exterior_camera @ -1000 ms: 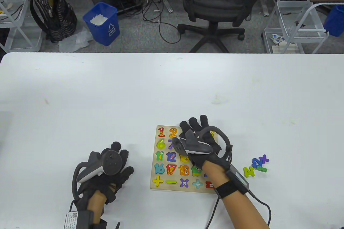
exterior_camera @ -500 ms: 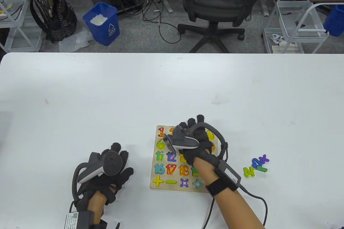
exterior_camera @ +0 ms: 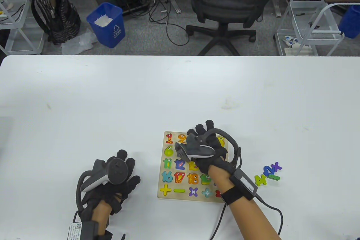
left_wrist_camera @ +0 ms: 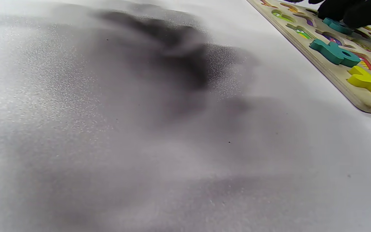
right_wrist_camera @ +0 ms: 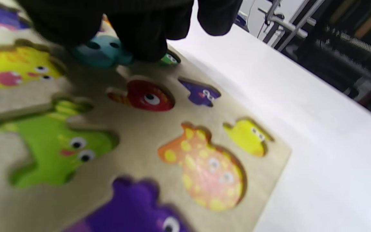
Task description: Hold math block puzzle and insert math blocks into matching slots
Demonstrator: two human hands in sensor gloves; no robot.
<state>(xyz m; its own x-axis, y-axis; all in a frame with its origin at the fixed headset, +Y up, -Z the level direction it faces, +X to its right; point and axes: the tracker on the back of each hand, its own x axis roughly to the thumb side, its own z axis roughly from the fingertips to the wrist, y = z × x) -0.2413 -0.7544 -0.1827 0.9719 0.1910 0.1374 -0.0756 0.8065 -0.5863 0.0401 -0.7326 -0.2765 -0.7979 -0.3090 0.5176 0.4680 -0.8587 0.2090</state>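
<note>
Wooden puzzle board [exterior_camera: 161, 164] flat on the table, loose number blocks [exterior_camera: 268, 174] just right of it

My right hand [exterior_camera: 209, 150] hides the puzzle board's [exterior_camera: 161, 164] right columns; teal block [right_wrist_camera: 103, 51] half-covered by my fingers [right_wrist_camera: 147, 35], blurred.

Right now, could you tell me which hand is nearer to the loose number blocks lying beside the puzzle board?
Right. The right hand is over the puzzle board, beside the loose blocks; the left hand rests beyond the board's other side.
</note>
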